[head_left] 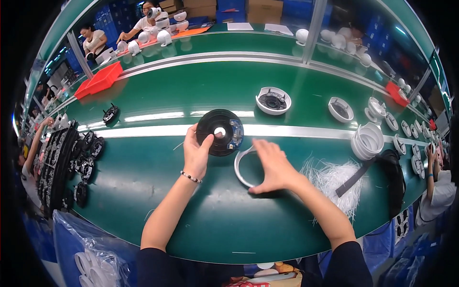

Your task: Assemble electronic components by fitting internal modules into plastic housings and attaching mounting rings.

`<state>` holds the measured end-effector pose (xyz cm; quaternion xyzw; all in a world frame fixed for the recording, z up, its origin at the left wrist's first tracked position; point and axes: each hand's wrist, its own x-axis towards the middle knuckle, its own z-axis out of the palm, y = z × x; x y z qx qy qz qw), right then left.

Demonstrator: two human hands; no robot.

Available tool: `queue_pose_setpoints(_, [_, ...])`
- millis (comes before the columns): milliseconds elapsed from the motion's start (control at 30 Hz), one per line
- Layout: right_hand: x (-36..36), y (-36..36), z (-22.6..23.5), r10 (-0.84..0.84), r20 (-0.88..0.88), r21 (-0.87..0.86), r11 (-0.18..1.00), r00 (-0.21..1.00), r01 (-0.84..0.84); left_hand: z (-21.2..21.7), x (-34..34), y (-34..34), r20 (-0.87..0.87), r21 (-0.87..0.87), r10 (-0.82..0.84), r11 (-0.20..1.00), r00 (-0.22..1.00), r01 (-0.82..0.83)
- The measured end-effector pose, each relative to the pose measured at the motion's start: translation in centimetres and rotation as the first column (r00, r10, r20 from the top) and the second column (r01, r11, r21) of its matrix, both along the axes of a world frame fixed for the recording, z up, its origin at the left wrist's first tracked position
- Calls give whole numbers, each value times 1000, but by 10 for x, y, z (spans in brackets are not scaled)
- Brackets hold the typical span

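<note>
My left hand (196,152) is closed on the edge of a round black plastic disc (210,138), held up over the bench. A small blue circuit board (235,134) sits on the disc's right side, and there is a pale round spot at its centre. Just to the right, my right hand (276,167) spans a white plastic ring (237,167), with fingers at its upper edge and thumb at its lower edge. The ring is tilted and stands apart from the disc, a little below it. My palm hides the ring's right part.
White round housings (272,101) stand on the green bench (224,215). Stacked white rings (367,141) are at right, beside a heap of thin white strips (334,184). Black round parts (86,168) are piled at left. Red bins (100,80) stand farther back; people work around.
</note>
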<state>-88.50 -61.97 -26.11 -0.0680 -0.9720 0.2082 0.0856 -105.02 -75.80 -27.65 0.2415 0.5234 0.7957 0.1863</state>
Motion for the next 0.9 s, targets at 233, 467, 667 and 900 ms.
queue_pose_setpoints(233, [-32,-18,9,-441,-342,-780,625,830,11,-19,20,6,-11,27,68,997,998,-67])
queue_pose_setpoints(467, [-50,-33,-5,-399,-340,-686,725,851,66,4,15,-11,272,454,-737,665,619,593])
queue_pose_setpoints(667, [-52,-48,8,-206,-360,-358,931,910,69,-1,15,-7,451,434,-585,803,674,407])
queue_pose_setpoints(900, [-56,-49,16,-235,-254,-352,926,938,136,0,18,-3,447,428,-574,811,686,399])
